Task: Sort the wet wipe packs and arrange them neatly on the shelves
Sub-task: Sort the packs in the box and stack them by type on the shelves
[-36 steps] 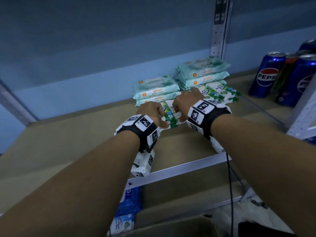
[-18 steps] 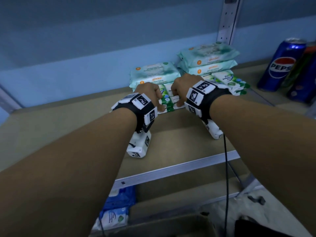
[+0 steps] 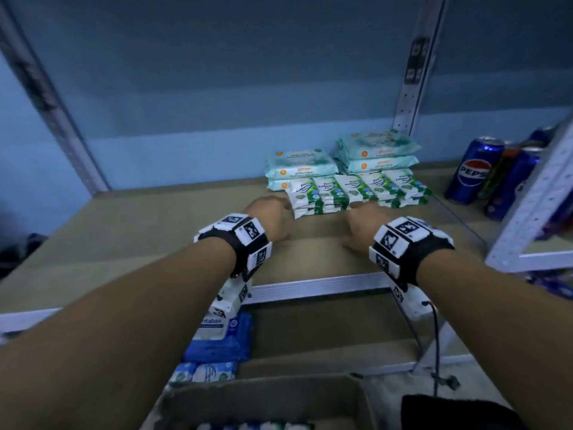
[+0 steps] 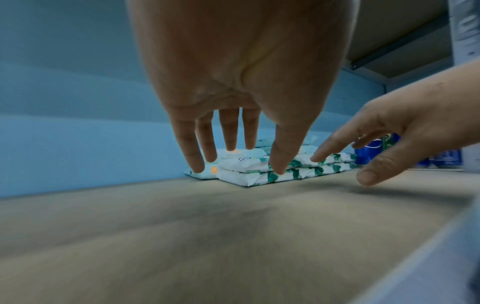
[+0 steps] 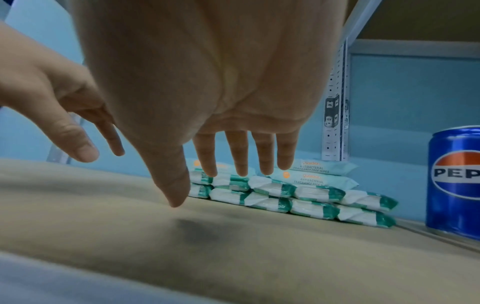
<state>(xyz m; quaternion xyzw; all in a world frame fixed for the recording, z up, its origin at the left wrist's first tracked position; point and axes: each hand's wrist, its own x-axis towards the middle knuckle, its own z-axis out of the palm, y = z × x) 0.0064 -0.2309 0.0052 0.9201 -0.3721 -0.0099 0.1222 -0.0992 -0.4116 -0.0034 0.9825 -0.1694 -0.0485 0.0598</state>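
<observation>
Head view shows both of your hands empty with fingers loosely spread, left hand [image 3: 271, 214] at 11 o'clock and right hand [image 3: 361, 223] at 1 o'clock, just short of the green-and-white wipe packs [image 3: 356, 190] stacked two high on the shelf [image 3: 155, 231]. These packs look soft, light and slick-wrapped, so take them by the short sealed ends. The teal packs [image 3: 302, 166] sit right behind at 12 o'clock and the Pepsi cans [image 3: 474, 170] crowd 2 o'clock, limiting any push rightward

Glossy plastic wipe packs [image 3: 356, 189], matt, perhaps wooden shelf [image 3: 155, 231], shiny metal cans [image 3: 473, 170]
</observation>
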